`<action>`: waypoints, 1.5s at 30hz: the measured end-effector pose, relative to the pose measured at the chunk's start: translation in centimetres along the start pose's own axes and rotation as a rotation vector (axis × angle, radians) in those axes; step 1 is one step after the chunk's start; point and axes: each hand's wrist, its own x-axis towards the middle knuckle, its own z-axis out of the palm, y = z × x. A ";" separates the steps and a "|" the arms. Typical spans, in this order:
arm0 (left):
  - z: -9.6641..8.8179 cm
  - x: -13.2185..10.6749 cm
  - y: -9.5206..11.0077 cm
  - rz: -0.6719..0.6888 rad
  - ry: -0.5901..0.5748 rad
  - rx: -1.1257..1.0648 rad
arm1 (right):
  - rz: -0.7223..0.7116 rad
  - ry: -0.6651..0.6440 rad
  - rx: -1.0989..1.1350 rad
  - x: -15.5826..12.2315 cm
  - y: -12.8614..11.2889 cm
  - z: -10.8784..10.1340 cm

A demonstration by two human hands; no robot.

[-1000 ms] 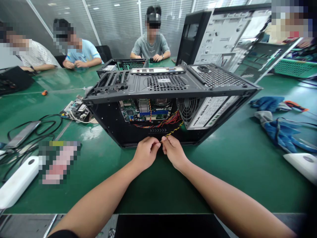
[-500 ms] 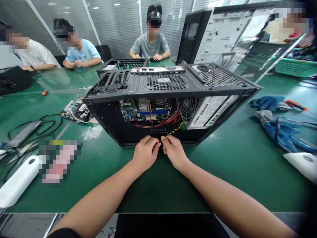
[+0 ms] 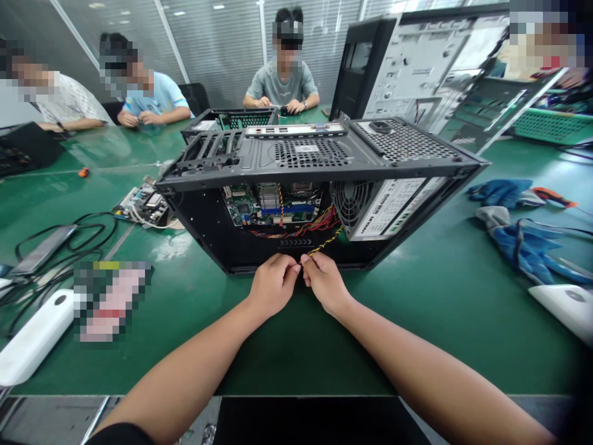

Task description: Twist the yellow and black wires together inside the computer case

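Note:
An open black computer case (image 3: 296,176) stands on the green table in front of me. Inside it are a motherboard (image 3: 243,210), a bundle of red and orange wires (image 3: 319,222) and a power supply (image 3: 386,213) with a fan. A twisted yellow-and-black cable (image 3: 330,241) runs from beside the power supply down to my hands. My right hand (image 3: 324,281) is closed on this cable in a pinch. Close beside it, my left hand (image 3: 274,283) pinches the cable's end, which the fingers mostly hide. Both hands are at the case's lower front edge.
At left lie a loose circuit board assembly (image 3: 147,204), black cables (image 3: 99,238) and a white device (image 3: 37,340). Blue gloves (image 3: 519,247) and another white device (image 3: 563,306) are at right. A second case (image 3: 393,68) stands behind. Several people sit around the table.
My hands and the cable stay almost exactly in place, with only a slight shift of the fingers. Across the table, a person's hand has moved a little.

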 end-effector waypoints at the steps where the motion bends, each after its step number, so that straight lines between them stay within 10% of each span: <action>1: 0.0 0.0 0.0 0.005 0.006 0.002 | 0.002 0.000 0.002 0.0 0.0 0.0; 45: 0.2 0.1 -1.1 0.181 0.069 0.165 | 0.010 -0.040 -0.015 0.2 -0.6 0.0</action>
